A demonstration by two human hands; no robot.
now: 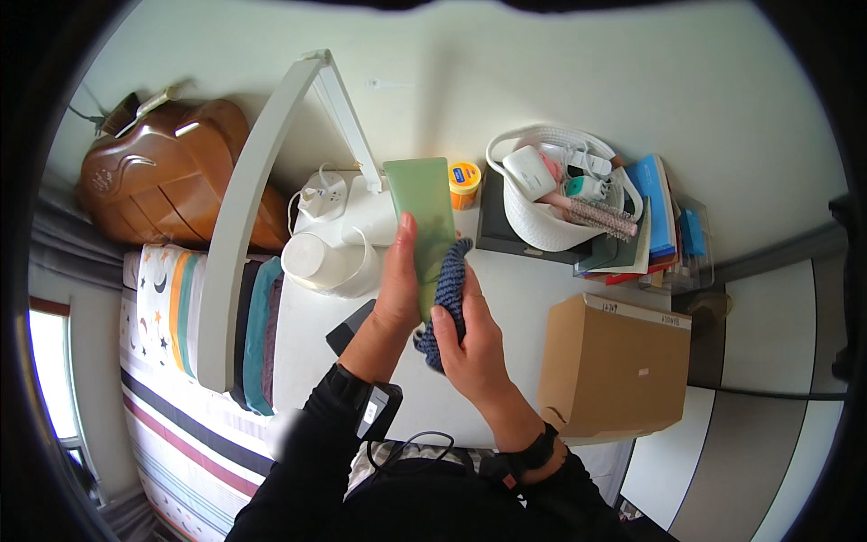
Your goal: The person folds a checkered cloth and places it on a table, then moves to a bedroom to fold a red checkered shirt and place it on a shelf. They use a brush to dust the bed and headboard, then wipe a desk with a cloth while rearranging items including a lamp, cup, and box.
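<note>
- Green panel (422,194): held up over the bench, between the two hands, its long side running away from the person.
- Left hand (395,285): closed on the panel's left side, thumb extended along its face; the other fingers are mostly hidden.
- Right hand (474,339): closed round a blue knitted cloth (449,287), thumb bent over it; the cloth lies against the panel's lower right edge.
- Watch (535,450): black, on the right wrist.
- Bench (497,285): white, below both hands.
- Jar (463,179): orange and yellow, just right of the panel's far end.
- Lamp (242,199): white, its long arm arching left of the hands.
- Pail (359,276): white, on the bench, left of the left hand.
- Carton (614,370): brown, right of the right hand.
- Basket (533,221): white, on a black box (495,217), filled with small items including a pink hairbrush (596,215).
- Books (657,199): stacked just right of the basket.
- Bed (185,434): striped, at far left.
</note>
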